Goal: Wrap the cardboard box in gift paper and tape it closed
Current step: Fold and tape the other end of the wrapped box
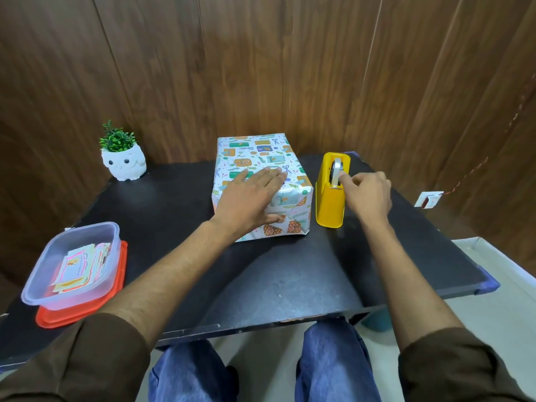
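The box (258,158), covered in white gift paper with colourful prints, lies in the middle of the black table (261,271). My left hand (249,195) rests flat on its top with straight fingers, the thumb down over the near side. To the right of the box stands a yellow tape dispenser (329,204) holding a roll of clear tape (336,169). My right hand (368,195) reaches to the dispenser's cutter, its fingertips pinching the tape end there.
A clear plastic container (37,285) with paper labels sits on a red lid (87,311) at the near left. A white owl pot with a green plant (123,161) stands at the far left. Wooden wall panels close off the back.
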